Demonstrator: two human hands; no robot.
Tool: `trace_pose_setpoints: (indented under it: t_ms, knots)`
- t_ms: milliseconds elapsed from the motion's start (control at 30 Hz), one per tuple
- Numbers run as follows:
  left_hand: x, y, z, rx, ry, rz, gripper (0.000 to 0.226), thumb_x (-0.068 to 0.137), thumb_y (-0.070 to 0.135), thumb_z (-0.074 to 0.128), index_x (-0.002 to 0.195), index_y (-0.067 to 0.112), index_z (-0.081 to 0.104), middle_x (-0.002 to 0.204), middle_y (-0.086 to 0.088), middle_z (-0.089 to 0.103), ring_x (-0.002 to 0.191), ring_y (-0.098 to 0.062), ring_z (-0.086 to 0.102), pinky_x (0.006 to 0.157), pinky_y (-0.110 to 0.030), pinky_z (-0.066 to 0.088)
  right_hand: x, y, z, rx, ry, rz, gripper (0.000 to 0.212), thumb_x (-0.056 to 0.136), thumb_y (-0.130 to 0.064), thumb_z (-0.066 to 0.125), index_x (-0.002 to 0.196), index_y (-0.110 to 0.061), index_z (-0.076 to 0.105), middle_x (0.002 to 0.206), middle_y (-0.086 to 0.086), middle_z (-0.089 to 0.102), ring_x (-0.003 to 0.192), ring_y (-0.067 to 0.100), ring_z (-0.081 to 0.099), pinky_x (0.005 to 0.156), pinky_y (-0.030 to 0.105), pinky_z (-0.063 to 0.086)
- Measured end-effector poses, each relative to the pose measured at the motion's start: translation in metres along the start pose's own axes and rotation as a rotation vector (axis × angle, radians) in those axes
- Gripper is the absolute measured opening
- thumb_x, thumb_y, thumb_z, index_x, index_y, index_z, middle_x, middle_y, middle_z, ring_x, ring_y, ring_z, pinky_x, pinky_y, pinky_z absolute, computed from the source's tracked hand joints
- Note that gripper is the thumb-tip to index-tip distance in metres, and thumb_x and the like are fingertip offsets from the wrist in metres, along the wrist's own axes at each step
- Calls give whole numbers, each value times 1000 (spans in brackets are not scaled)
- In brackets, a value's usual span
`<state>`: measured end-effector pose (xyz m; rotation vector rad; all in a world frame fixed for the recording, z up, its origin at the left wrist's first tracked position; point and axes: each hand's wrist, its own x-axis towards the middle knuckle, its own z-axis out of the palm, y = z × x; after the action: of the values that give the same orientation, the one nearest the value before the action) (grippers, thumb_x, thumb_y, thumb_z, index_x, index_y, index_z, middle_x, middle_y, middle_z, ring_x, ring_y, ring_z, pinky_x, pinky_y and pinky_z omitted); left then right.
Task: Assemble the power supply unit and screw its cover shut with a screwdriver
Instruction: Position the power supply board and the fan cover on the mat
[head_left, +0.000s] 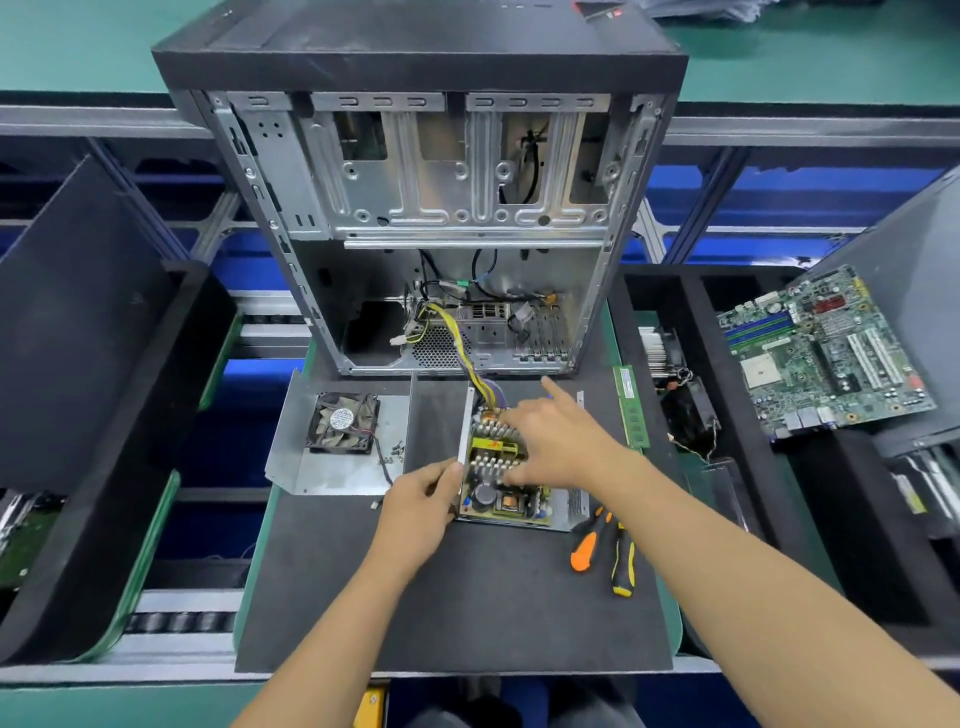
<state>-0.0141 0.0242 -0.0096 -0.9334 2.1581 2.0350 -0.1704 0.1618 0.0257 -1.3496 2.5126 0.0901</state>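
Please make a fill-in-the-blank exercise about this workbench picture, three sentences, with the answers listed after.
1. The left hand grips the ______ edge of the open grey metal power supply unit.
2. The black cooling fan lies on the separate grey metal ______, left of the unit.
3. Two screwdrivers with orange and yellow handles lie on the black mat, to the ______ of the unit, untouched by the right hand.

Answers: left; cover; right
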Motion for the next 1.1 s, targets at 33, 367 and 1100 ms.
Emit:
trace_pose_setpoints:
  t_ms: [33,367,1100]
  knots:
    - [-1,1,0,-8,-8,-2,24,104,30,53,101,28,77,80,-2,58,78,-17,49,87,-46,56,0,-4,3,-22,20,-5,80,77,-63,66,141,-18,50,125,5,63,123,25,55,123,45,6]
    - [3,-2,0,26,34,-4,24,104,28,53,106,20,76,73,13,61,74,-9,54,79,-27,59,-1,-15,15,-63,69,30,71,80,-53,69,138,-17,50,125,4,62,121,28,52,121,46,9]
    - [37,39,0,620,37,129,28,104,6,39,84,10,58,69,-6,53,64,-20,57,57,-25,42,-79,69,35,974,176,480,13,94,-44,62,88,-32,63,109,-20,68,103,0,61,87,25,46]
